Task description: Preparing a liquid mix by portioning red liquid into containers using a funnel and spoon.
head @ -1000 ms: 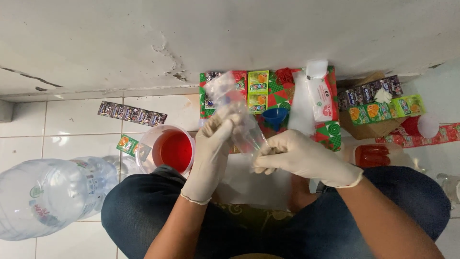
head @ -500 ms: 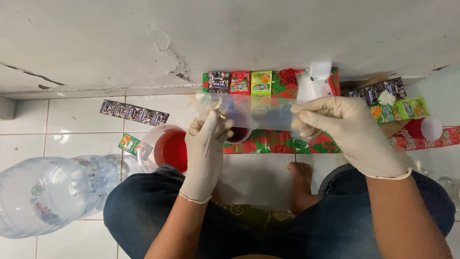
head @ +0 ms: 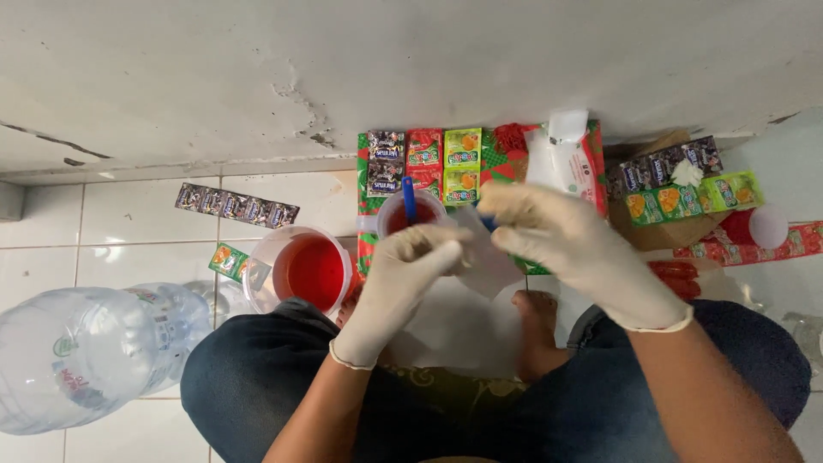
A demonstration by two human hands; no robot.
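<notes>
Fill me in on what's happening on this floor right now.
A person sits cross-legged on the tiled floor, both hands in pale gloves. The left hand and right hand together hold a clear plastic bag over their lap. Just beyond stands a small cup of red drink with a blue stick in it. A jug of red liquid and a big water bottle are to the left, with drink sachets along the wall.
</notes>
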